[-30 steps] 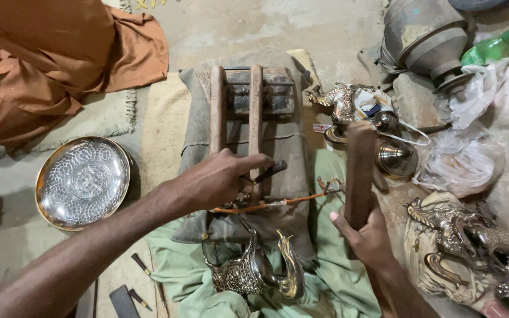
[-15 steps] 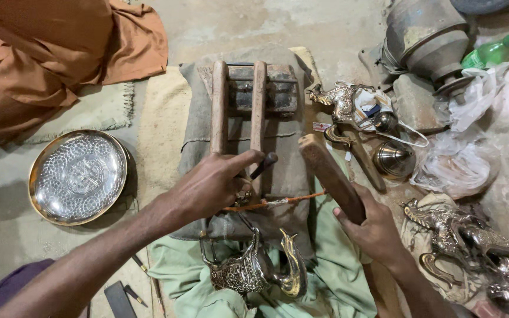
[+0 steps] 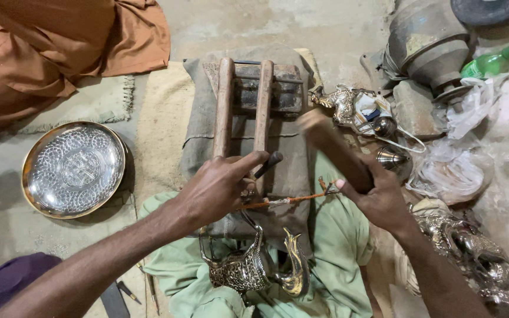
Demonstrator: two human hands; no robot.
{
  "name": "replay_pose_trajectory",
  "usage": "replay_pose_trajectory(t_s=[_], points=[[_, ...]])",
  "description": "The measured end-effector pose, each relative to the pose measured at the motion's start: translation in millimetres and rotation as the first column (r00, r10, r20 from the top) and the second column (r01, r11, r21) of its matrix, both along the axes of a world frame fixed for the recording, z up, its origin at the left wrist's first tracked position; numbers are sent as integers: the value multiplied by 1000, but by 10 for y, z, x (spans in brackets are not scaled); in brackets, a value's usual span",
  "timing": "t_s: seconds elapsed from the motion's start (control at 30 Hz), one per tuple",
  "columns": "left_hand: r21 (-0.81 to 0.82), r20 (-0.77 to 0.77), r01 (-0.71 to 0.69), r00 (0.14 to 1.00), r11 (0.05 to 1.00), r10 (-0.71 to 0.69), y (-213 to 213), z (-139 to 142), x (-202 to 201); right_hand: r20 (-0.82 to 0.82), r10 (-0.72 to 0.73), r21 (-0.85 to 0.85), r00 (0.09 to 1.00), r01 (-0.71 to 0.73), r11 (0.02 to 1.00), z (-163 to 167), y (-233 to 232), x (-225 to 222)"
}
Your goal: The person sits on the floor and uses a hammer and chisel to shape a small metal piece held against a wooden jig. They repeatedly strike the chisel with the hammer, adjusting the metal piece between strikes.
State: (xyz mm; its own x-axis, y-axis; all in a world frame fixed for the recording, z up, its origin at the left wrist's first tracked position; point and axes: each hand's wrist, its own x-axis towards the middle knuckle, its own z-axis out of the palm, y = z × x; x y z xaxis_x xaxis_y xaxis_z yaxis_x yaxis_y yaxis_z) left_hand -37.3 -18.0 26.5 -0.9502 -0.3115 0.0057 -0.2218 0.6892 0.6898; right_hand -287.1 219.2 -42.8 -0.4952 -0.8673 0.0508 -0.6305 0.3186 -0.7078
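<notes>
The wooden mallet (image 3: 334, 150), blurred, now swings lower toward the punch (image 3: 268, 164) than 0.5 s ago, fingers of the right hand (image 3: 378, 197) clamped around it. The left hand (image 3: 216, 188) still pinches the punch over the ornate metal vessel (image 3: 251, 265), beside 2 wooden bars (image 3: 225, 106).

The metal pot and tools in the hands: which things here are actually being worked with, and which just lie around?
In use:
left hand gripping a dark punch
right hand gripping a wooden mallet
ornate metal pot
wooden rails

Lying about:
engraved round tray
green bottle
orange cloth
silver pieces
</notes>
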Motion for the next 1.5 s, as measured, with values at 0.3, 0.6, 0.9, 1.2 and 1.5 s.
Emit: replay_pose_trajectory(t_s=[0.3, 0.6, 0.9, 1.2, 1.5], points=[[55, -9, 30, 1000, 998, -30, -33, 0, 6, -67, -75, -46, 995, 72, 996, -118, 140, -2], [23, -52, 71, 996, 997, -70, -70, -54, -10, -190, -41, -50, 981, 32, 998, -140, 175, 53], [55, 40, 102, 994, 993, -104, -114, 4, -47, 37, -134, -38, 990, 136, 990, -170, 137, 21], [63, -38, 153, 988, 986, -151, -150, -30, -60, 64, -82, -29, 995, 84, 996, -119, 118, 97], [70, -34, 182, 983, 981, -180, -186, 1, -104, 17, -71, -78, 997, 72, 994, -113, 152, 160]])
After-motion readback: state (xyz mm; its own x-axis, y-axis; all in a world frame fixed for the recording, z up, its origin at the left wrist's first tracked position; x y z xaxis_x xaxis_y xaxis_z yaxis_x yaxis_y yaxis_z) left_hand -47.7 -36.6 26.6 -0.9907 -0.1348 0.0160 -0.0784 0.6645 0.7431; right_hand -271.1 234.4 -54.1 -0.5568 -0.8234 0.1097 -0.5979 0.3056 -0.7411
